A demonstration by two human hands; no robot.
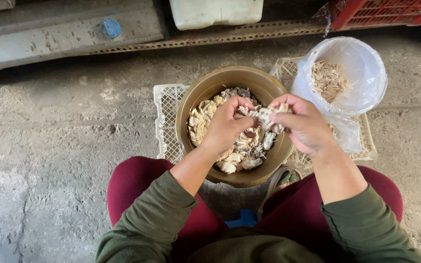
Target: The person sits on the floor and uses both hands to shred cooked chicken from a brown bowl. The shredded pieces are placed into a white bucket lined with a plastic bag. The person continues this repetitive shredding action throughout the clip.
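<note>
Hands first: the left hand (226,127) and right hand (302,124) are both pinched shut on the same pale clump of cooked meat (267,118), tugging it between them right above the brown bowl (231,125). The bowl is loaded with more torn pieces and sits on a white slatted crate (166,117) laid flat on the concrete floor (64,146), just beyond the person's knees.

Biggest risk as I see it: that clump hangs over the right side of the bowl, close to the rim. If it tears suddenly, scraps could flick past the edge and drop through the crate slats onto the gritty floor. To the far right, the bag-lined white bucket (361,63) holds a small heap of shreds, and its loose plastic droops toward the bowl, so a wrist swinging over could snag it and tip things. The bowl also covers most of the crate, with its near edge overhanging, so a hard downward pull might rock it.

Room-wise, the left side is open floor, loads of space. The right is tighter with the bucket, and the far side is boxed in by a metal rail (210,36), a white jug (215,12) and a red crate (386,12).
</note>
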